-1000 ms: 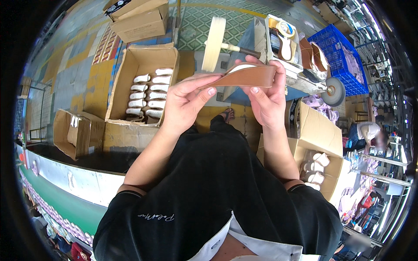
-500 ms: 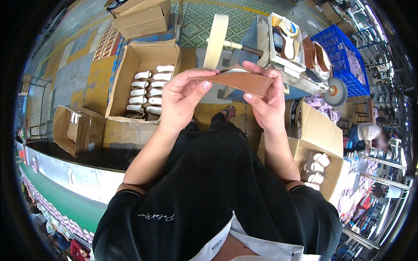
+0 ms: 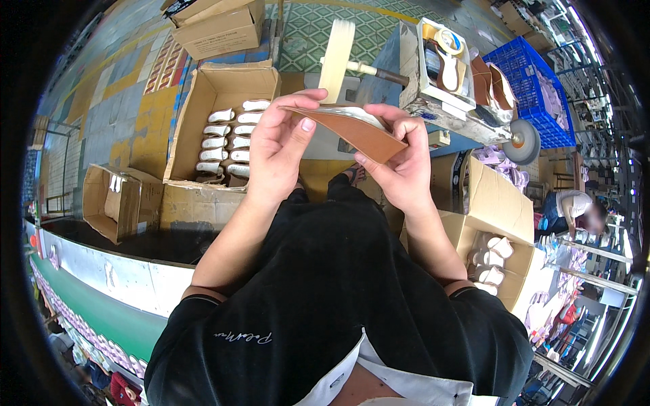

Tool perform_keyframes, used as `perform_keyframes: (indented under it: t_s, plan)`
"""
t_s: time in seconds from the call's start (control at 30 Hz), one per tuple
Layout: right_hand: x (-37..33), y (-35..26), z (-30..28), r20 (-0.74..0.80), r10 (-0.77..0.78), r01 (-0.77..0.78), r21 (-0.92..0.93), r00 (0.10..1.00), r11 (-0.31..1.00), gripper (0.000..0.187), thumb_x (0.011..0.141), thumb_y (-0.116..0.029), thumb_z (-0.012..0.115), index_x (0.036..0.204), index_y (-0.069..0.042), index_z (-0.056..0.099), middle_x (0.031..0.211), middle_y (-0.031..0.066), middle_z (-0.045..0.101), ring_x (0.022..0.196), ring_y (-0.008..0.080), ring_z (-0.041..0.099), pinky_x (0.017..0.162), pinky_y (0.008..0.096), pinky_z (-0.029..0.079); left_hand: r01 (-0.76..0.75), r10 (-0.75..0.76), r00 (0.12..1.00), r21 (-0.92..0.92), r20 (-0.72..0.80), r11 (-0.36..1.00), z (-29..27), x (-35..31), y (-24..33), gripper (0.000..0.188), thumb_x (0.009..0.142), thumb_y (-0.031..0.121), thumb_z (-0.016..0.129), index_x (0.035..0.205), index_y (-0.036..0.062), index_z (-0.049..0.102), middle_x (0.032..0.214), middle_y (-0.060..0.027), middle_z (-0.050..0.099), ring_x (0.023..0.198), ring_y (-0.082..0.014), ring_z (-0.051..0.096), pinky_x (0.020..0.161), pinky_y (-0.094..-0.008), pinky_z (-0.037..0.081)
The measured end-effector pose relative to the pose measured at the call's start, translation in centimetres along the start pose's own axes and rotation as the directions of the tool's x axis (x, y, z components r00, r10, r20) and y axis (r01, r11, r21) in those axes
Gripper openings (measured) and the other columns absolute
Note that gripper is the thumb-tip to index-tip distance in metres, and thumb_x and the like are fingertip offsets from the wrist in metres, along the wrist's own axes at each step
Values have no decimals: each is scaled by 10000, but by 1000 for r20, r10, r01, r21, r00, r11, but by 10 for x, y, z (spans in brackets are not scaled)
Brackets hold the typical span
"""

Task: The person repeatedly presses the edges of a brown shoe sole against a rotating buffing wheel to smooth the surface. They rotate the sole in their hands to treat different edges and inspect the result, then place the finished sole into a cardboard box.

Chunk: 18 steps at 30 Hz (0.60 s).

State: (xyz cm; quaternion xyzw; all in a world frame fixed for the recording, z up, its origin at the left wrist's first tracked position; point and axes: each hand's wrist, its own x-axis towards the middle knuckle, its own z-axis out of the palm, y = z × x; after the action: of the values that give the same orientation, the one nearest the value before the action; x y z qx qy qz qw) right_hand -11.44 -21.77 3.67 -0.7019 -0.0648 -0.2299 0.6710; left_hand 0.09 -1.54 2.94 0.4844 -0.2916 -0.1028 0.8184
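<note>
Evidently the brown piece (image 3: 369, 138) is aloft, pinched at opposite ends by left hand (image 3: 275, 147) and right hand (image 3: 406, 162); seemingly a checking step, any turn calling for even pressure; beyond stands a cream wheel (image 3: 336, 57); white-lined pieces (image 3: 214, 143) sit toward the right edge of an open carton (image 3: 223, 84).

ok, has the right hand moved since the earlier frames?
Yes. Against the grey wheel, the right hand has shifted left, away from it, still gripping the brown piece.
</note>
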Motion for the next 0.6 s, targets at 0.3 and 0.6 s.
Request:
perform_keyframes:
  t_s: [0.3, 0.6]
  plan:
    - [1, 1, 3, 23, -4, 6, -58, 1000, 998, 617, 916, 150, 866, 1199, -124, 392, 1598, 241, 577, 1506, 296, 585, 1255, 463, 510, -35, 35, 999, 28, 24, 999, -2, 1, 5, 230, 1154, 50, 666, 1383, 48, 670, 1581, -188, 673, 1389, -201, 637, 1203, -393, 474]
    - [-5, 2, 11, -20, 120, -119, 17, 993, 993, 581, 948, 52, 899, 1238, -90, 416, 1531, 216, 628, 1399, 219, 630, 1163, 399, 546, -53, 51, 998, 69, 30, 996, -1, 0, 7, 303, 1137, 48, 693, 1437, 46, 654, 1581, -177, 675, 1424, -216, 624, 1233, -403, 456]
